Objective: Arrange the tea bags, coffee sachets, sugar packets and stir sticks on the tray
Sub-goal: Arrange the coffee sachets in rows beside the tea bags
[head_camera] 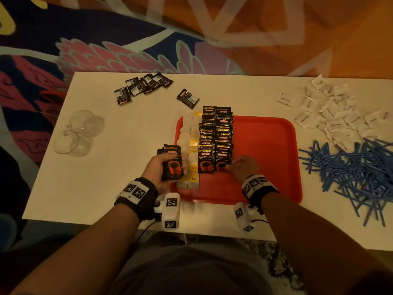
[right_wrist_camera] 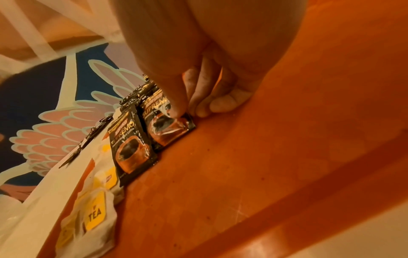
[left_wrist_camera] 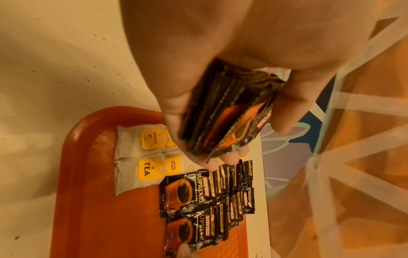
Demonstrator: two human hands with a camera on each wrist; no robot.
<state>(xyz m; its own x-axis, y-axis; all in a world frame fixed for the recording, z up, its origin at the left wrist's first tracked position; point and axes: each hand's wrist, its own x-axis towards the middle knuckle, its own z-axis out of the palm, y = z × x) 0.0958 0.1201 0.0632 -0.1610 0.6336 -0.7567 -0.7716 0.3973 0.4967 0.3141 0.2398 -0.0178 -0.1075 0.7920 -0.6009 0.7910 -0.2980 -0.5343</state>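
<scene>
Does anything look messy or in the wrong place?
Yes. The rows of coffee sachets and tea bags run past the far edge of the tray. Loose coffee sachets lie scattered on the table, and the stir sticks and sugar packets sit in jumbled heaps off the tray.

Right hand (right_wrist_camera: 198, 73) low over the red tray (right_wrist_camera: 264, 165), thumb tip pressing the nearest coffee sachet (right_wrist_camera: 170, 129), other fingers (right_wrist_camera: 223, 104) curled on the tray beside it. Second sachet (right_wrist_camera: 130, 146) alongside, more stacked behind. Tea bags (right_wrist_camera: 92, 218) near the tray edge.
</scene>
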